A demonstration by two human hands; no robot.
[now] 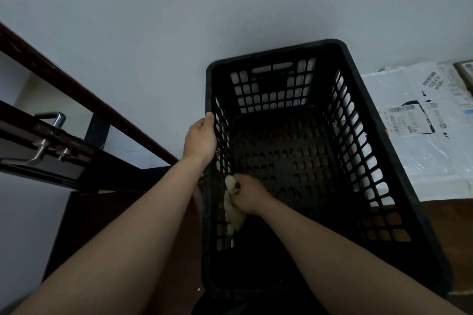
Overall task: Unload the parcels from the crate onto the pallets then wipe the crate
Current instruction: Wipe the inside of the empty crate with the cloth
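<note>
Nearest: right hand, down inside the black perforated plastic crate, fingers curled tight round a crumpled pale yellow cloth. The cloth is pressed to the inner face of the crate's left long wall, low down, toward the near end. Part of it hangs below the fist.

Further along the same wall: left hand, gripping the top rim from outside, thumb on the edge, other fingers hidden behind the wall. It looks to be steadying the crate.

The crate's long axis runs straight away from the person. No parcels visible inside, so unloading looks done and wiping is the step in hand.

Judgement: the rest of the left wall lies ahead of the cloth, away from the body. The stroke should run forward along that axis, passing beneath the left hand.

Beyond, right of the crate: white plastic mailer parcels with printed labels, lying flat just beside it.
</note>
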